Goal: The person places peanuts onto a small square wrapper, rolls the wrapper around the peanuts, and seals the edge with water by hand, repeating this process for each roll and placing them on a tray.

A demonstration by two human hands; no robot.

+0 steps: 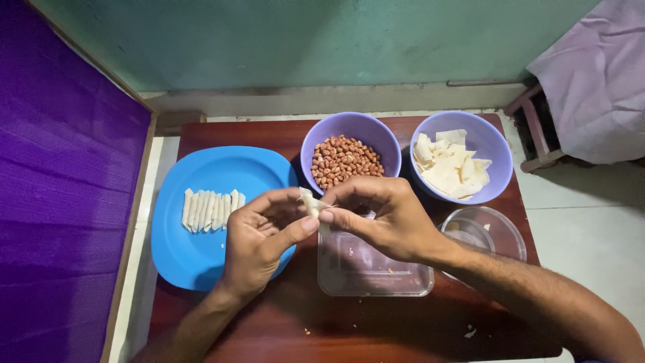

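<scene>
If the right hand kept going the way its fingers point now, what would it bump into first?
The right hand points leftward; it already meets the pale dough piece, and just past that the left hand. Beyond lies the blue plate, though it probably sits lower.

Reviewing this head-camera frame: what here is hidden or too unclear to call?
- Dough piece: mostly covered by the fingers of the left hand and right hand; any filling is hidden.
- Clear rectangular container: upper part behind the right hand.
- Glass bowl: contents unclear through glare.
- Both forearms cut off by the bottom edge.
</scene>
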